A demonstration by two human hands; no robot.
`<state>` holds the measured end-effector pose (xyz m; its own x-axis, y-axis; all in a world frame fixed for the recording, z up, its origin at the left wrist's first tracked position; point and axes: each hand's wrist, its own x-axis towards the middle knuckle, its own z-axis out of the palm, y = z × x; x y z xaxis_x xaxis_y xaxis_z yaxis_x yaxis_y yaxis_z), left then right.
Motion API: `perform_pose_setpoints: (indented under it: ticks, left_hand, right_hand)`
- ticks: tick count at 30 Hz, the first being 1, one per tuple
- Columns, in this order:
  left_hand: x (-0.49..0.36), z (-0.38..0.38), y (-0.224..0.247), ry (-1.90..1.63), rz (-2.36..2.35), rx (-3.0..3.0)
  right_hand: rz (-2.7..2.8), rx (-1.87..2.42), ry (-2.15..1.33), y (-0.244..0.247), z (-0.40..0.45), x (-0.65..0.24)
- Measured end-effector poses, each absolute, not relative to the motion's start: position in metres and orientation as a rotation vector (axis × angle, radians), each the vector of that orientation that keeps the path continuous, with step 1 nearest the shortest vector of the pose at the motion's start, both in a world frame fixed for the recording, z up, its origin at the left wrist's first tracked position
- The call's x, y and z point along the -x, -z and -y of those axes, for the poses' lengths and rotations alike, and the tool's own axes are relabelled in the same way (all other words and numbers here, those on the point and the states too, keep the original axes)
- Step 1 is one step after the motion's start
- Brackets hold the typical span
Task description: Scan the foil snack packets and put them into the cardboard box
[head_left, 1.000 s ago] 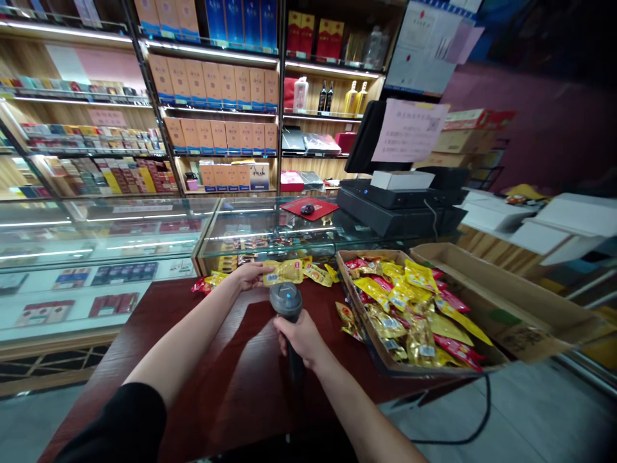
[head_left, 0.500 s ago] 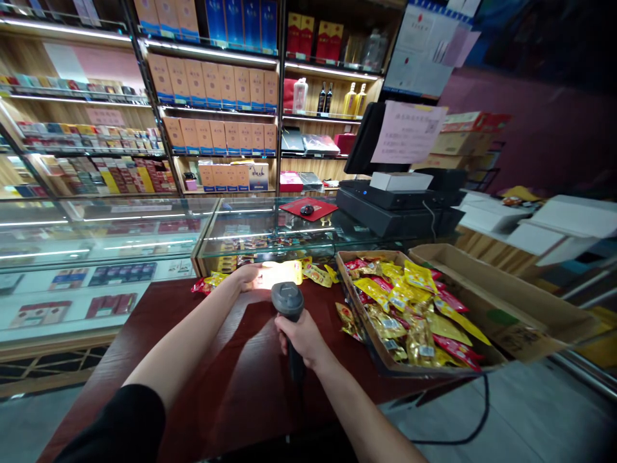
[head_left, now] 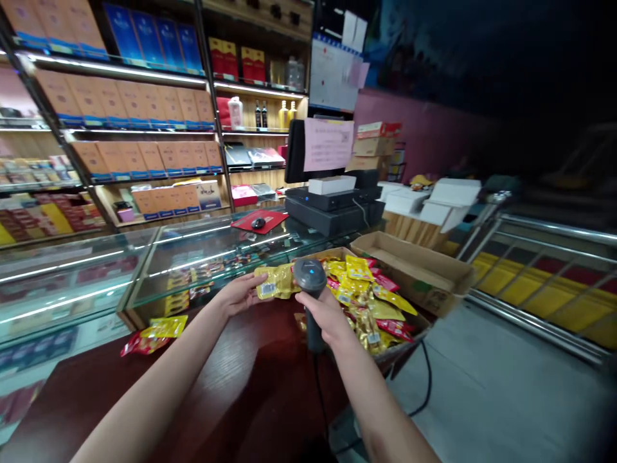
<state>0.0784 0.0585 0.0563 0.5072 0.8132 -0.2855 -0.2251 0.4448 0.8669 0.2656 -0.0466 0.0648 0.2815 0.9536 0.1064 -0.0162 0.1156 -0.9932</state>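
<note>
My left hand [head_left: 235,296] is clenched on a gold packet [head_left: 276,281], its fingers [head_left: 251,281] closed round the packet's near end. A barcode [head_left: 268,289] shows on the face turned toward me. I hold the packet above the bench [head_left: 202,392], just left of the box [head_left: 419,331].

My right hand [head_left: 328,316] is wrapped tightly round the handle of a handheld scanner [head_left: 311,276], with the scanner's grey head upright and right beside the packet. I cannot tell whether the head touches the packet. A black cable [head_left: 315,392] drops from the scanner past the near side of the box.

The box is a shallow cardboard tray heaped with red and gold packets [head_left: 357,302]. A second, open carton [head_left: 409,267] sits just behind it. Further left of the box, two loose packets [head_left: 154,335], one red and one yellow, lie together on the bench.

Beyond the box stands a glass display case [head_left: 202,263], with a red mat [head_left: 258,223] and a mouse [head_left: 258,223] on its top. A black till [head_left: 332,215] is set behind the box, below a monitor [head_left: 299,151] with a pink notice [head_left: 328,145] taped to it. Shelves [head_left: 144,109] of boxed goods rise behind the case.
</note>
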Motion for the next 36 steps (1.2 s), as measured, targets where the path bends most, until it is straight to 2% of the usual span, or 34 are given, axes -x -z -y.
perform_pose_setpoints:
  ticks: [9,14,19,27,33,36]
  left_hand:
    - [-0.236,-0.097,-0.081,-0.736,-0.680,-0.874]
    - [-0.267,-0.108,-0.077,-0.710,-0.735,-1.032]
    - [-0.229,-0.116,-0.065,-0.772,-0.824,-1.012]
    - [-0.108,-0.115,-0.052,-0.929,-0.971,-0.950]
    - [-0.045,-0.115,-0.010,-1.022,-1.101,-0.914]
    - [-0.033,-0.119,0.017,-1.069,-1.274,-1.182]
  right_hand:
    - [0.850,1.205,-0.754,-0.094,0.026,-0.381]
    - [0.770,1.235,-0.708,-0.093,0.027,-0.406]
    - [0.873,1.257,-0.745,-0.092,0.025,-0.383]
    - [0.975,1.150,-1.070,-0.078,0.006,-0.293]
    - [1.064,1.183,-1.264,-0.036,-0.028,-0.230]
    - [1.096,1.266,-1.279,-0.015,-0.054,-0.214]
